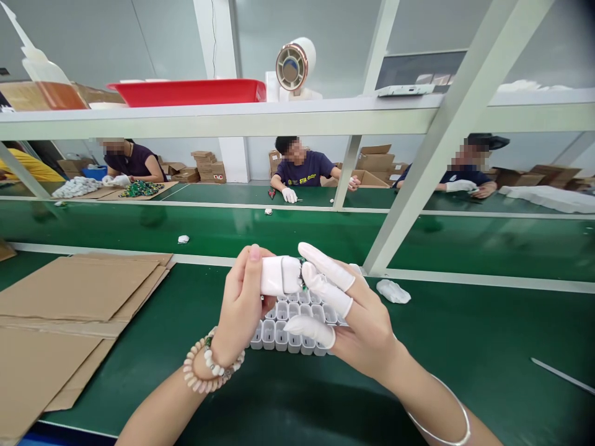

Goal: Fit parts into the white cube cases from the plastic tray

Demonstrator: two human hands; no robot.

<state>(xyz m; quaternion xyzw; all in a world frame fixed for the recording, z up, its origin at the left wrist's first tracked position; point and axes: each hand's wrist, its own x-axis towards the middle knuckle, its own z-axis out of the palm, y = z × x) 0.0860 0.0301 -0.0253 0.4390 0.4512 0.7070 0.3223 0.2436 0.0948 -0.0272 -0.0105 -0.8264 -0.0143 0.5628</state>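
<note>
My left hand point(242, 303) is closed around a white plastic housing point(281, 275), its thumb along the top left side. At the housing's right end a small green and metallic part point(304, 275) shows, partly hidden by fingertips. White finger cots cover the thumb and two fingers of my right hand point(346, 306). Those fingers are spread apart, with one tip beside or touching the green part; I cannot tell which. Beneath both hands stand rows of small white open-topped plastic cases point(281, 334) on the green table, partly covered by the hands.
Flattened cardboard point(69, 291) lies on the left. A white cloth-like item point(393, 291) and a thin metal tool point(562, 375) lie on the right. A slanted white post point(418, 161) rises behind my right hand. Beyond a green belt point(116, 223), several co-workers sit at work.
</note>
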